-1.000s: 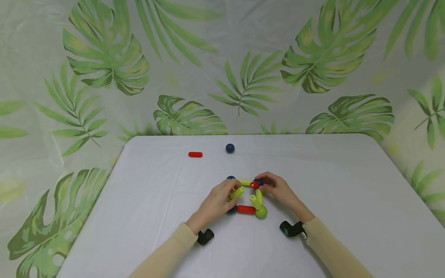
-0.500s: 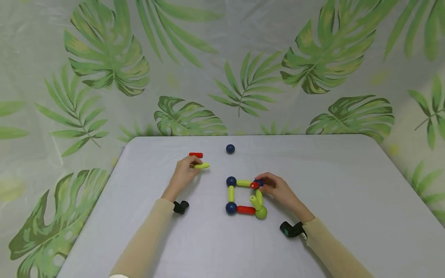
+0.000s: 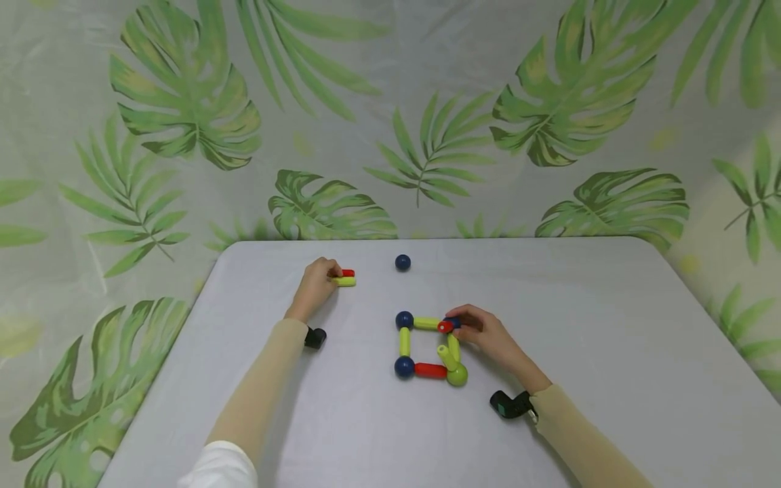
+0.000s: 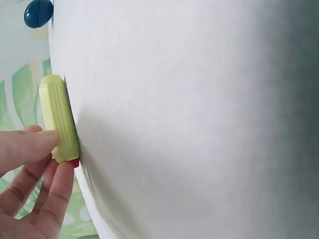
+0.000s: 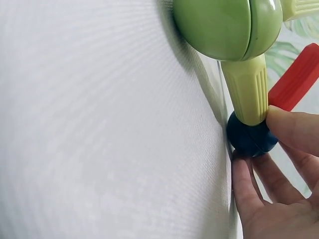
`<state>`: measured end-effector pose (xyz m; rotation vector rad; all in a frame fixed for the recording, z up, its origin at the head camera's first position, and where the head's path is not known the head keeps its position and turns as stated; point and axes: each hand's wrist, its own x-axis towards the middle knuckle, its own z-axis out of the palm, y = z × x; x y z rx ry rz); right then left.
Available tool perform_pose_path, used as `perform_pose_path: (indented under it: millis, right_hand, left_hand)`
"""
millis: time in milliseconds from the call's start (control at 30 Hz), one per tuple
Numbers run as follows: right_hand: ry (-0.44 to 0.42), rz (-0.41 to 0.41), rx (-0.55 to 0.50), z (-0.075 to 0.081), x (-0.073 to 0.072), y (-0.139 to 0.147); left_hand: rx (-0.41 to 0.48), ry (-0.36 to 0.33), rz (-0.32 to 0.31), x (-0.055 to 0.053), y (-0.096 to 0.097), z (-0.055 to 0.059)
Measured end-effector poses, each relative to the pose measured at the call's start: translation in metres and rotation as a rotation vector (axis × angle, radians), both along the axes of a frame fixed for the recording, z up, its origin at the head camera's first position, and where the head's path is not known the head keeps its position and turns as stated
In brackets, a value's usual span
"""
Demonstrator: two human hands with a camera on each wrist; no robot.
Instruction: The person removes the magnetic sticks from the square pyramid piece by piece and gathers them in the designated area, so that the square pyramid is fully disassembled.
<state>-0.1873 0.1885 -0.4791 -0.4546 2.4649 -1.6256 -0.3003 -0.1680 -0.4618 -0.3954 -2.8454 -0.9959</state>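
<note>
My left hand [image 3: 318,281] is at the far left of the table, pinching a yellow-green rod [image 4: 61,117] between thumb and fingers. Right beside that rod lies a red rod [image 3: 348,273], partly hidden. A square frame of rods and balls lies mid-table, with blue balls [image 3: 405,367] at its left corners and a green ball [image 3: 457,375] at the near right. One yellow-green rod [image 3: 447,357] sticks up from the green ball. At the far right corner my right hand [image 3: 488,337] grips a blue ball [image 5: 251,134], from which another red rod [image 5: 295,77] rises.
A loose blue ball [image 3: 403,262] sits near the far edge of the white table [image 3: 579,298]. Behind the table hangs a leaf-patterned cloth [image 3: 421,122]. Both wrists carry a black camera [image 3: 511,404].
My left hand has left the frame with the yellow-green rod and moved to the far left, next to the loose red rod. The right hand has stayed at its corner.
</note>
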Motion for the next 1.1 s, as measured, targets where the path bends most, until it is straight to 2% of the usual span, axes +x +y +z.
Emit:
perform_pose_path:
  millis: [133, 400, 567, 633, 667, 733, 800, 900, 1000, 1100]
  right_hand:
    - [0.006, -0.001, -0.004, 0.0, -0.001, 0.001]
    - [-0.001, 0.001, -0.004, 0.0, -0.002, 0.0]
    - [0.006, -0.001, 0.002, -0.001, -0.002, -0.001]
    - [0.009, -0.005, 0.005, -0.001, -0.002, -0.001]
    - [0.013, -0.005, 0.01, -0.001, -0.002, -0.001]
    - [0.015, -0.006, 0.016, 0.0, -0.001, 0.0]
    - [0.008, -0.008, 0.017, 0.0, 0.0, 0.0]
    - [-0.002, -0.009, 0.007, 0.001, 0.0, 0.0]
    - [0.002, -0.003, -0.009, 0.001, -0.001, 0.0]
    - [0.007, 0.009, -0.036, -0.001, -0.002, 0.001]
  left_hand:
    - [-0.006, 0.001, 0.008, -0.003, 0.0, 0.0]
    - [-0.03, -0.012, 0.041, -0.001, -0.003, 0.0]
    - [-0.046, 0.014, 0.045, 0.003, -0.002, 0.005]
    - [-0.022, 0.039, 0.024, 0.008, 0.004, 0.01]
    - [0.003, 0.055, -0.001, 0.011, 0.009, 0.013]
    - [0.086, 0.072, -0.088, 0.021, 0.021, 0.019]
    - [0.185, 0.059, -0.209, 0.034, 0.038, 0.024]
    - [0.283, 0.008, -0.396, 0.056, 0.068, 0.028]
    - [0.302, -0.051, -0.521, 0.076, 0.098, 0.028]
    - [0.283, -0.093, -0.572, 0.091, 0.122, 0.025]
